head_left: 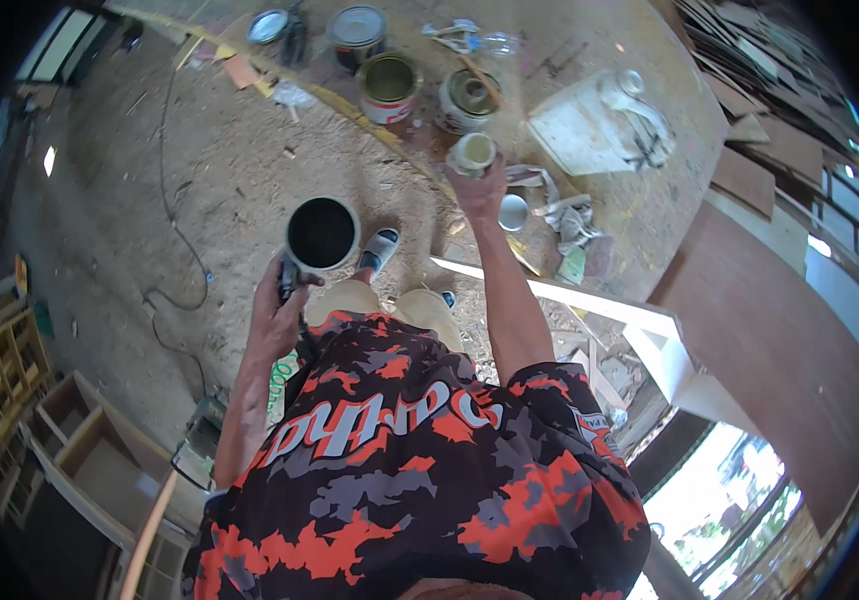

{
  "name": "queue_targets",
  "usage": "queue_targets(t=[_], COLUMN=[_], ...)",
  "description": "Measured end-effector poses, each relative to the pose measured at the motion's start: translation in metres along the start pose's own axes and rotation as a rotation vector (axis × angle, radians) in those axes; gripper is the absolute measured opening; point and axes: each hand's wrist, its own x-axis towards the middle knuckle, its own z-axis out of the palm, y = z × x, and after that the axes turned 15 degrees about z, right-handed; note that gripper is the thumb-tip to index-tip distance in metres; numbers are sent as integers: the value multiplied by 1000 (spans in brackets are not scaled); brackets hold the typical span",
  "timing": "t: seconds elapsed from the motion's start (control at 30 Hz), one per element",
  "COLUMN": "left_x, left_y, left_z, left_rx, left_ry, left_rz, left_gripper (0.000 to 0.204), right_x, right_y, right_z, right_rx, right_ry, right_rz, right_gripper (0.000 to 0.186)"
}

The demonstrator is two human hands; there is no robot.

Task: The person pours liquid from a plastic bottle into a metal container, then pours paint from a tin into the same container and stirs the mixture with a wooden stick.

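In my left hand (278,300) is what looks like a spray gun (291,277), its fingers wrapped round the dark grip. Its open round cup (353,238) faces up with a pale rim and a dark inside. My right hand (480,190) is closed round a small pale jar (473,155) with a yellowish inside, over the table's near edge. Just beyond the jar stands an open can (455,117) with a wooden stick (480,80) across its top. A small white cup (513,213) sits beside my right wrist.
On the stained table (570,60) stand an open paint can (390,90), a lidded can (357,35) and a whitish plastic jug (595,125). Crumpled rags (575,220) lie near the edge. A cable (165,180) crosses the floor at left. Wooden boards (770,340) lean at right.
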Motion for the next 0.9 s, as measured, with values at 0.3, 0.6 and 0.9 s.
queue_targets(t=[0.3, 0.6, 0.9], left_x=[-5, -2, 10], left_y=[0, 13, 16], left_z=[5, 8, 13], left_rx=[73, 68, 124], left_ry=[-48, -110, -176], left_rz=[60, 32, 85], left_gripper=[72, 72, 76], right_x=[15, -22, -63], right_y=[23, -51, -194], right_z=[20, -20, -79], right_rx=[76, 156, -179], right_ry=[92, -140, -229], right_rz=[27, -159, -459], right_gripper=[54, 58, 68])
